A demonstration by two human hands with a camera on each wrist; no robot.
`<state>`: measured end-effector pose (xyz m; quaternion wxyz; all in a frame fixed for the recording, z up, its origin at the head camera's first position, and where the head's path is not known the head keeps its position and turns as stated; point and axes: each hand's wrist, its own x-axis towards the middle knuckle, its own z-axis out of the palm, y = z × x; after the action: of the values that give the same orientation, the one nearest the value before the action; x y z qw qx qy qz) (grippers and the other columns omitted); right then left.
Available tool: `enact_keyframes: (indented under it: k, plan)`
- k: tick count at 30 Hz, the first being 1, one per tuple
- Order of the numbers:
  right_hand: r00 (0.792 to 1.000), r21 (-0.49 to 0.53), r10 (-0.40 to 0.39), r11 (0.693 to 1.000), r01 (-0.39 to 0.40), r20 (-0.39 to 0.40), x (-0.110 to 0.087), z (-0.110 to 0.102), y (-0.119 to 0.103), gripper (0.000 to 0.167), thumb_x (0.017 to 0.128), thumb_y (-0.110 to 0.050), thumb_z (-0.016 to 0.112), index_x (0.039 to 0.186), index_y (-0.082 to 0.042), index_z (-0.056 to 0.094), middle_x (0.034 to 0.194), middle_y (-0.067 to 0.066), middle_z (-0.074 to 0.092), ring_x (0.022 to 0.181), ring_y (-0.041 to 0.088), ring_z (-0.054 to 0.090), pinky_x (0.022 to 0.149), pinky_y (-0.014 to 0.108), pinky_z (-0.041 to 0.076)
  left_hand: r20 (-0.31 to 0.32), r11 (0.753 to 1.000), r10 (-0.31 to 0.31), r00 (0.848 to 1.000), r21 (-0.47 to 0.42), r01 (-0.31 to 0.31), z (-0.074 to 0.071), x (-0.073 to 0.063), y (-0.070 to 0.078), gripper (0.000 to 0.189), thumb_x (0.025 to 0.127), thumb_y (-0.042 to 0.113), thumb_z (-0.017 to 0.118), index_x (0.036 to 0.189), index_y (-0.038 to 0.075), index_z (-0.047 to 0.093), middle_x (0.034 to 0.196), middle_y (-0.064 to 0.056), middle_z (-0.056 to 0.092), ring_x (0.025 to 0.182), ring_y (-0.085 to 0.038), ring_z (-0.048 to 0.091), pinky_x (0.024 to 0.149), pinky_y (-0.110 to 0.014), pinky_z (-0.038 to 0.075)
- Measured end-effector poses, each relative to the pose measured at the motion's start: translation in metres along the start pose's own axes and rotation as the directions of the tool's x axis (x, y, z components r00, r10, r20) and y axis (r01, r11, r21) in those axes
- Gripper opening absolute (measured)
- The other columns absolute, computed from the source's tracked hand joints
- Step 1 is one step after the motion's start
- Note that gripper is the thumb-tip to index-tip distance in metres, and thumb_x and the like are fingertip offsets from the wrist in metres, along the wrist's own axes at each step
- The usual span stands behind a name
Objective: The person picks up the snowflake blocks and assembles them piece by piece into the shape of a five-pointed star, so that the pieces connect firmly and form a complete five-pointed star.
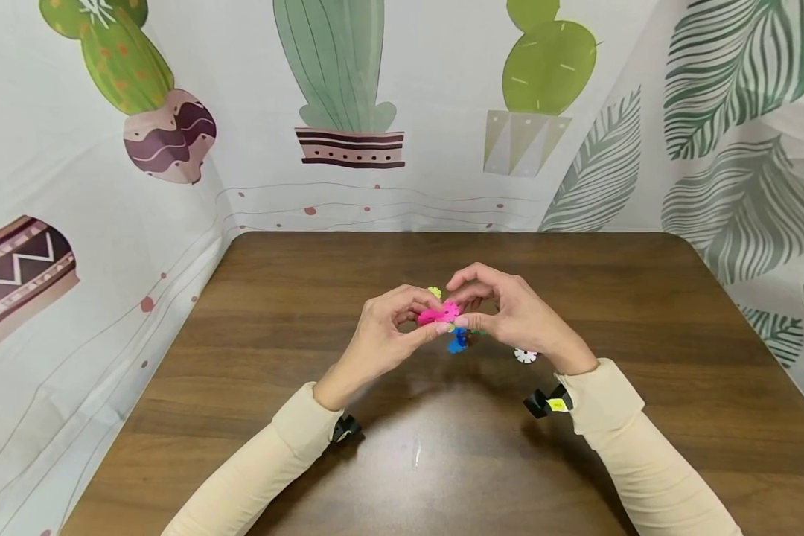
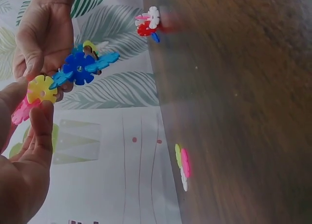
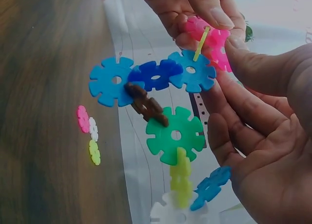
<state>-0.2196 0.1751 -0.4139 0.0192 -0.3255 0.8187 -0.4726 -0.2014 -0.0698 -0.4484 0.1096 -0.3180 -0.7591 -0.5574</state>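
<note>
Wears two cream sleeves (image 1: 610, 402). Holds one chain of notched discs (image 3: 162, 136) over one brown table (image 1: 308, 275): pinches pink discs at one end with the left hand (image 1: 388, 320), curves thumb and fingers of the right hand (image 1: 519, 313) round the part just beside. Counts along it at least two pink, three light blue, one dark blue, one brown, one green, two yellowish, one white. Has on the tabletop one trio of discs (image 3: 94, 130), pink, white and yellow-green, plus one mixed cluster (image 2: 146, 28), too small to count. Shows four potted cacti (image 1: 331, 67) printed behind.
</note>
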Motion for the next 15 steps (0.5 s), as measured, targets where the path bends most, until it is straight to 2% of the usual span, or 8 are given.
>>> enact_keyframes:
  k: [7,10,12,15]
  plan:
    - [1.0,-0.026,0.008,1.0,-0.008,-0.005,0.0,0.0,-0.002,0.046,0.089,-0.013,0.088,0.127,-0.016,0.063,0.11,-0.004,0.084,0.103,0.01,0.079,0.099,0.036,0.05,0.006,0.999,0.022,1.0,0.028,-0.022,-0.004,0.002,-0.001,0.022,0.087,0.01,0.091,0.105,0.011,0.078,0.1,-0.004,0.079,0.085,-0.01,0.07,0.08,-0.028,0.065]
    - [1.0,0.003,0.004,1.0,-0.004,-0.013,-0.001,-0.003,-0.002,0.042,0.092,-0.011,0.085,0.128,-0.013,0.063,0.113,0.0,0.084,0.102,0.012,0.079,0.097,0.034,0.053,0.013,1.0,0.023,1.0,-0.01,-0.023,-0.008,0.003,-0.002,0.022,0.088,0.008,0.089,0.107,0.009,0.079,0.103,-0.006,0.08,0.088,-0.011,0.071,0.083,-0.029,0.066]
    - [0.999,0.024,0.009,1.0,-0.008,-0.035,-0.002,-0.006,-0.001,0.038,0.095,-0.01,0.081,0.128,-0.012,0.063,0.114,0.004,0.083,0.103,0.011,0.078,0.092,0.03,0.055,0.024,0.999,0.012,1.0,-0.042,-0.011,-0.013,0.005,-0.002,0.024,0.089,0.007,0.088,0.111,0.009,0.078,0.106,-0.008,0.081,0.09,-0.014,0.072,0.086,-0.031,0.066]
    - [0.996,0.061,0.036,0.998,-0.031,-0.081,-0.003,-0.012,0.002,0.029,0.101,-0.01,0.075,0.127,-0.011,0.064,0.115,0.009,0.082,0.103,0.01,0.077,0.086,0.025,0.056,0.035,0.997,-0.038,0.999,-0.06,0.04,-0.025,0.007,-0.003,0.031,0.09,0.009,0.088,0.118,0.013,0.077,0.111,-0.006,0.081,0.092,-0.017,0.074,0.087,-0.03,0.064]
